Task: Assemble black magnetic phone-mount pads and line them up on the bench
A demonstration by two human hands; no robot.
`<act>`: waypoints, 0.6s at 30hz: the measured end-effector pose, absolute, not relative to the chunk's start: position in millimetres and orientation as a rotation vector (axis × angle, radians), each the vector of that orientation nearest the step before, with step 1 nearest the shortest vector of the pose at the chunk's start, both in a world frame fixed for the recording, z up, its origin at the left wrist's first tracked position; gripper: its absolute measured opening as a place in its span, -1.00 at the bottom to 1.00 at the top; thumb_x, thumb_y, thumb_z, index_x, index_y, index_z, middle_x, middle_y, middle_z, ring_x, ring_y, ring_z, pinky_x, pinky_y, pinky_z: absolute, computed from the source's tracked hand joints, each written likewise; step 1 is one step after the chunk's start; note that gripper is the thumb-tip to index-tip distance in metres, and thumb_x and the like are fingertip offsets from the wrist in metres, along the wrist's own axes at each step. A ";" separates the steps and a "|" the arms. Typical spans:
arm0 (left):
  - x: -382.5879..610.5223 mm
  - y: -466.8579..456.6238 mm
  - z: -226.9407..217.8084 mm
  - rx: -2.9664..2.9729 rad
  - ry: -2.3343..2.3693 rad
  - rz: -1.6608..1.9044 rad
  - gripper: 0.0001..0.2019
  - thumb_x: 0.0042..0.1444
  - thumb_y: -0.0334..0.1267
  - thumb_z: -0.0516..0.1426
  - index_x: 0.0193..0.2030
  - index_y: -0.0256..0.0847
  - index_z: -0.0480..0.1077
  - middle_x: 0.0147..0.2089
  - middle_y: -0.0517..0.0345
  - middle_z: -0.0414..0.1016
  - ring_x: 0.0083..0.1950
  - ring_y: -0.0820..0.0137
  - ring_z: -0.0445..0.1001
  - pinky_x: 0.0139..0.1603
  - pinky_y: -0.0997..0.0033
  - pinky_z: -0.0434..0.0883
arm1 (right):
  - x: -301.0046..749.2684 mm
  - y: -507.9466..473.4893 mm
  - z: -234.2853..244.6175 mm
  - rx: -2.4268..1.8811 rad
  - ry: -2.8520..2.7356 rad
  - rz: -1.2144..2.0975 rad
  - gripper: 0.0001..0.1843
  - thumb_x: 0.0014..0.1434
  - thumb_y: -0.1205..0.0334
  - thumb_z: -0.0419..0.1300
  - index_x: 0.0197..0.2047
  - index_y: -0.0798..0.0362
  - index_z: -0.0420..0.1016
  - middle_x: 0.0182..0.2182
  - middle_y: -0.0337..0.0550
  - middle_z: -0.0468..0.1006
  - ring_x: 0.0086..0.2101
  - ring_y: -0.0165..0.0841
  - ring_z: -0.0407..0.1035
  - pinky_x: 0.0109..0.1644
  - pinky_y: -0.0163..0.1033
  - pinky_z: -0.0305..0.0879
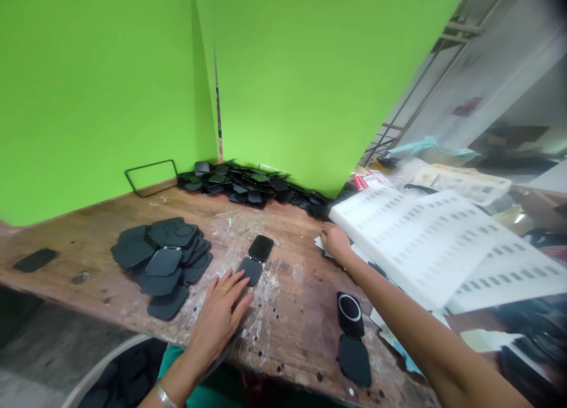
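Observation:
My left hand (221, 313) lies flat on the wooden bench (292, 313) with fingers stretched out, fingertips touching a black hinged two-pad piece (254, 259). My right hand (335, 241) reaches forward to the edge of a stack of white slotted trays (425, 242), its fingers curled down over paper and dark parts there; what they hold is hidden. A second black piece with a white ring (351, 315) lies on the bench between my arms.
A heap of black flat pads (163, 260) sits to the left. More black parts (252, 186) pile against the green backdrop (133, 77). A wire frame (150, 176) leans at the back left. A round bin (115, 372) stands below the bench edge.

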State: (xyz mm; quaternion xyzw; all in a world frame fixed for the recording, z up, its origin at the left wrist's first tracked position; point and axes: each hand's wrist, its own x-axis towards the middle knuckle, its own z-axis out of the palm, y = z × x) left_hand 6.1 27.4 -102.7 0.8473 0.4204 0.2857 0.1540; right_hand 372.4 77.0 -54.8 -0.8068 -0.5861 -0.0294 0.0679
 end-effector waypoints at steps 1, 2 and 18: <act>4.8 29.1 -104.0 2.401 1.192 0.849 -0.64 0.31 -0.10 0.03 0.12 -0.13 0.47 0.23 -0.03 0.46 0.35 0.08 0.29 0.37 -0.22 0.14 | 372.2 83.4 -56.1 -2.440 -1.791 -0.104 -0.62 0.28 0.38 0.00 0.05 0.20 0.54 0.18 0.08 0.44 0.08 -0.18 0.32 0.12 -0.26 0.20; 3.4 31.0 -105.4 2.372 1.178 0.883 -0.65 0.30 -0.10 0.03 0.10 -0.11 0.48 0.20 -0.02 0.48 0.33 0.09 0.32 0.37 -0.21 0.16 | 371.6 89.8 -57.2 -2.450 -1.813 -0.119 -0.61 0.28 0.41 -0.02 0.06 0.21 0.52 0.21 0.09 0.40 0.09 -0.19 0.31 0.13 -0.26 0.20; -5.1 38.2 -100.7 2.182 1.108 1.134 -0.75 0.26 -0.17 0.08 -0.12 -0.10 0.58 0.01 -0.02 0.60 0.18 0.15 0.49 0.13 0.08 0.49 | 369.4 145.1 -45.2 -2.599 -1.962 -0.234 -0.62 0.29 0.12 0.22 0.08 0.16 0.42 0.01 0.02 0.48 -0.07 -0.23 0.45 -0.02 -0.04 0.45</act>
